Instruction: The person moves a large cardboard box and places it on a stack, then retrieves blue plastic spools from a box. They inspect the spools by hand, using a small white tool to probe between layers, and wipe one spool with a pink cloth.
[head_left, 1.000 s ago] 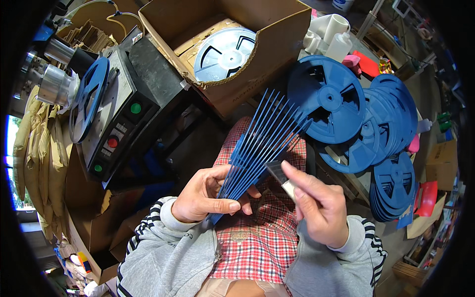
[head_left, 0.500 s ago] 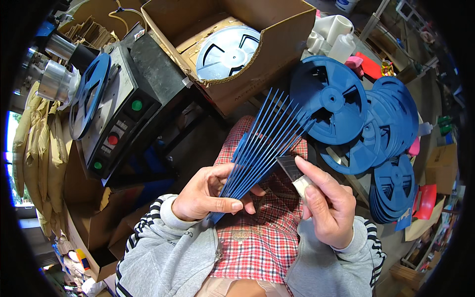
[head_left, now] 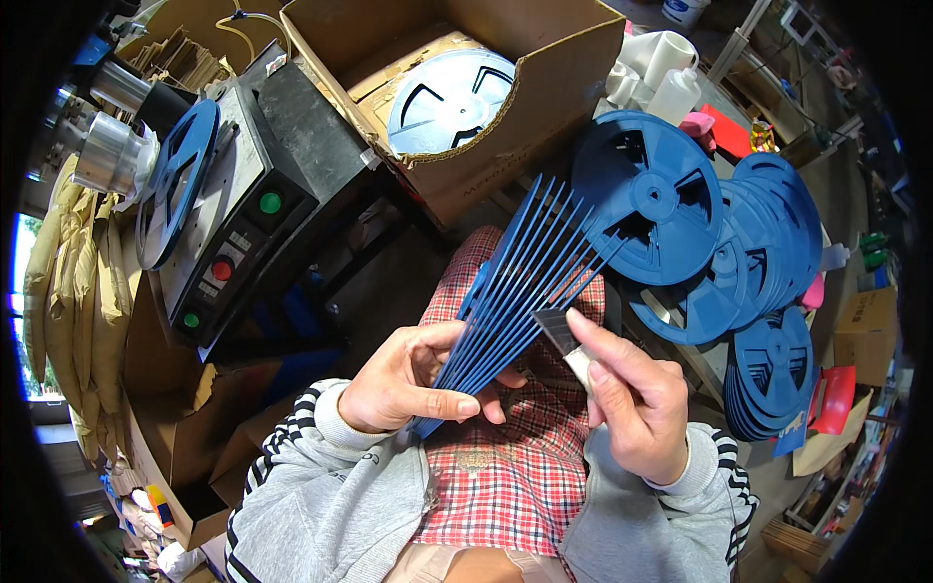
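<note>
Over my lap, my left hand (head_left: 413, 381) grips a fanned stack of thin blue reel discs (head_left: 510, 301), seen edge-on, at its lower end. The discs spread apart toward their upper end. Between thumb and fingers, my right hand (head_left: 637, 398) pinches a flat dark blade (head_left: 555, 332) with a pale wrapped grip, perhaps a scraper. Its dark end lies against or just beside the right edges of the discs; I cannot tell whether they touch.
Blue reels (head_left: 649, 194) are piled at the right, with another stack (head_left: 775, 374) nearer. An open cardboard box (head_left: 544, 146) ahead holds a pale blue reel (head_left: 452, 102). At the left stands a machine with green and red buttons (head_left: 223, 269) and a blue disc (head_left: 180, 185).
My right hand has moved slightly left and the blade with it, closer to the discs. The fan of discs has shifted a little, with one disc at its left turned more face-on.
</note>
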A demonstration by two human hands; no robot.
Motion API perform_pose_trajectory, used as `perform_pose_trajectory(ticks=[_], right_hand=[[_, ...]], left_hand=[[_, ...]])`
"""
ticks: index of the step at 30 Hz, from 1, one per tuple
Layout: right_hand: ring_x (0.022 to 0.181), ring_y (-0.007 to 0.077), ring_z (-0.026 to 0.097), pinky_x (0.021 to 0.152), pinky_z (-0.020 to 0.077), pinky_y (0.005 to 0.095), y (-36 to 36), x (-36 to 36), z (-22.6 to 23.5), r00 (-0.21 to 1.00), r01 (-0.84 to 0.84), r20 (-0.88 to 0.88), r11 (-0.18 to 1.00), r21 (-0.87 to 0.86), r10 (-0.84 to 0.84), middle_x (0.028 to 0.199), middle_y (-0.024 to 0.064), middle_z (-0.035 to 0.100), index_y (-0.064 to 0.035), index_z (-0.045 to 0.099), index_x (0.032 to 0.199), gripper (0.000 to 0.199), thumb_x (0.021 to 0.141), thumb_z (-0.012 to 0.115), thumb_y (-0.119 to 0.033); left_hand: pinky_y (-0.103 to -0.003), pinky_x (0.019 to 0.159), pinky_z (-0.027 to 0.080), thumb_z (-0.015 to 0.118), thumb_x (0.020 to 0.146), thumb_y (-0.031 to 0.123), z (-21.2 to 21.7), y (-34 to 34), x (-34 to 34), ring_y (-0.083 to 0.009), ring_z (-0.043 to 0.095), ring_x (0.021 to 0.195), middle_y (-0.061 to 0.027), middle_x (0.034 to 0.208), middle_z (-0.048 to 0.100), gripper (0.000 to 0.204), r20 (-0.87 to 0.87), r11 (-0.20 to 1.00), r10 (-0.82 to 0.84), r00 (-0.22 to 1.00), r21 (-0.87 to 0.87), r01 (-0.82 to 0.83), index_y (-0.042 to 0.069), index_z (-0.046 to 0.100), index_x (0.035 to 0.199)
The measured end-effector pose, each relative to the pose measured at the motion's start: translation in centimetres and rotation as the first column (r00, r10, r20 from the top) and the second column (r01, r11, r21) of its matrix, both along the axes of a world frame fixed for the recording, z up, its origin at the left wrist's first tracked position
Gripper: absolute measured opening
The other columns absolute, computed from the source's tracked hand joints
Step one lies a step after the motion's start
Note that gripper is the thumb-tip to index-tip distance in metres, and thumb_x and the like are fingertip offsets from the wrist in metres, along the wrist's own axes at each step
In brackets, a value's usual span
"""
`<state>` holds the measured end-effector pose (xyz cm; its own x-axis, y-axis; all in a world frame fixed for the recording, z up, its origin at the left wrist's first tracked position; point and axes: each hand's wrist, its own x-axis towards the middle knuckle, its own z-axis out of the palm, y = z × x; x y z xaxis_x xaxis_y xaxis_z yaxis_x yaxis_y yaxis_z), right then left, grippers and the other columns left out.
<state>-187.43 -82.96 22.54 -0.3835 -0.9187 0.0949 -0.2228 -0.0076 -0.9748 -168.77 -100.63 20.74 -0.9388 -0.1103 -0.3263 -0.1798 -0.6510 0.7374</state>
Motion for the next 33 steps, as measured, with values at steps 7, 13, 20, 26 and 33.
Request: perform_pose_trajectory(ticks=[7,13,20,26,33], right_hand=[[0.049,0.0057,0.052,0.048,0.0433,0.0200,-0.02,0.28,-0.22,0.997,-0.004,-0.073,0.998,-0.060,-0.001,0.068,0.0056,0.063,0.0025,0.056,0.132,0.039,0.094,0.050,0.003],[0.049,0.0052,0.053,0.049,0.0432,0.0192,0.26,-0.01,0.24,0.999,-0.039,-0.028,0.999,-0.007,0.038,0.068,0.0052,0.063,0.0026,0.056,0.133,0.039,0.094,0.050,0.003],[0.049,0.0046,0.052,0.048,0.0422,0.0186,0.04,0.09,-0.08,1.000,-0.017,-0.005,1.000,-0.023,0.017,0.066,0.0042,0.062,0.0028,0.055,0.133,0.038,0.096,0.049,0.001],[0.049,0.0058,0.053,0.048,0.0433,0.0202,-0.16,-0.08,0.32,1.000,-0.007,-0.001,1.000,0.020,0.007,0.067,0.0045,0.064,0.0032,0.055,0.133,0.039,0.094,0.048,0.003],[0.051,0.0055,0.056,0.049,0.0456,0.0191,-0.20,0.24,0.33,0.998,-0.059,0.011,0.998,0.015,0.059,0.072,0.0063,0.067,0.0044,0.054,0.133,0.039,0.095,0.047,0.002]], left_hand=[[-0.035,0.090,0.054,0.073,0.082,-0.002,0.28,0.10,-0.12,-0.0235,0.069,0.096,-0.0202,0.117,0.065,0.061,0.006,1.000,0.016,1.000,0.013,-0.016,-0.004,0.046,0.137],[-0.036,0.091,0.053,0.073,0.082,-0.002,-0.14,0.05,0.20,-0.0236,0.069,0.095,-0.0202,0.116,0.065,0.061,-0.001,1.000,-0.005,1.000,-0.016,0.005,-0.005,0.046,0.136],[-0.035,0.091,0.053,0.072,0.082,-0.002,0.14,0.11,0.05,-0.0236,0.069,0.096,-0.0198,0.115,0.066,0.059,0.012,1.000,0.011,1.000,0.000,-0.011,-0.005,0.047,0.135],[-0.035,0.090,0.054,0.072,0.082,-0.002,0.07,0.06,0.03,-0.0235,0.069,0.096,-0.0198,0.115,0.066,0.059,0.008,1.000,0.008,1.000,-0.024,-0.008,-0.005,0.048,0.135],[-0.036,0.090,0.054,0.072,0.082,-0.003,0.02,0.07,0.01,-0.0239,0.070,0.096,-0.0198,0.115,0.066,0.059,-0.002,1.000,0.017,1.000,-0.004,-0.017,-0.005,0.048,0.135]])
